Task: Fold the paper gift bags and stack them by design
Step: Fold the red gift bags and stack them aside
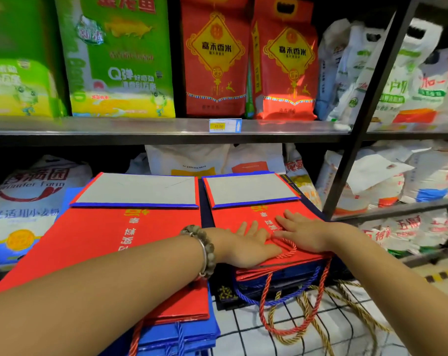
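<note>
Two stacks of folded paper gift bags lie side by side. The left stack has a large red bag (94, 242) on top, with blue bags (182, 335) under it. The right stack is topped by a smaller red bag (238, 214) over dark and blue bags. Each top bag has its grey base flap folded up at the far end. My left hand (246, 245) and my right hand (302, 233) both press flat on the smaller red bag, fingers straight. Red, blue and gold rope handles (289, 327) hang from the right stack's near edge.
The stacks rest on a white cloth with black grid lines (320, 337). Behind them are flour and rice sacks (25, 201). A metal shelf (140, 129) above carries green and red rice bags. A black shelf post (356, 140) stands at the right.
</note>
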The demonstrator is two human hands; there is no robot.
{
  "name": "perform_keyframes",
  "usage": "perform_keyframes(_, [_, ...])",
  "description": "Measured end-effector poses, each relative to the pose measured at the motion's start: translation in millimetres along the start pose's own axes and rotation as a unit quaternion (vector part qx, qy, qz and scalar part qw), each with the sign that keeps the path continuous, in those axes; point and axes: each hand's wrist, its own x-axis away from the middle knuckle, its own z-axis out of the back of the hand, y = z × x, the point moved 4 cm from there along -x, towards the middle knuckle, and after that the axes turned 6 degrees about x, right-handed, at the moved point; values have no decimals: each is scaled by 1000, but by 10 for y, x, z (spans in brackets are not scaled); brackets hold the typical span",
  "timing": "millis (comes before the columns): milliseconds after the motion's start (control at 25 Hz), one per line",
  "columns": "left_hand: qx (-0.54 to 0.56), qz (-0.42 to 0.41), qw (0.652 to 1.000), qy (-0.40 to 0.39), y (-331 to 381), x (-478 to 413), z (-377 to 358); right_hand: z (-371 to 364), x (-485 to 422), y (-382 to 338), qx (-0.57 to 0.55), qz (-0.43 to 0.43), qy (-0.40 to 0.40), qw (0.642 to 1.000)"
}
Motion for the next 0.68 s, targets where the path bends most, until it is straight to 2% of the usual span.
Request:
perform_keyframes(200, [16,-8,999,-38,25,33,24,-31,-62,-27,56,10,-29,998])
perform_keyframes(360, [30,-58,997,-35,66,265,247,286,156,-129,108,-5,-35,994])
perform_keyframes(440, [6,-60,998,31,-40,509,420,525,262,-226,162,-13,51,985])
perform_keyframes(560, [-30,-72,984,160,-389,979,604,834,499,-580,185,-19,306,934])
perform_keyframes(640, [-30,-76,969,233,-691,1331,639,949,693,-926,114,28,410,905])
perform_keyframes(680, [-19,-66,964,256,-842,1498,634,968,799,-1116,52,96,434,894])
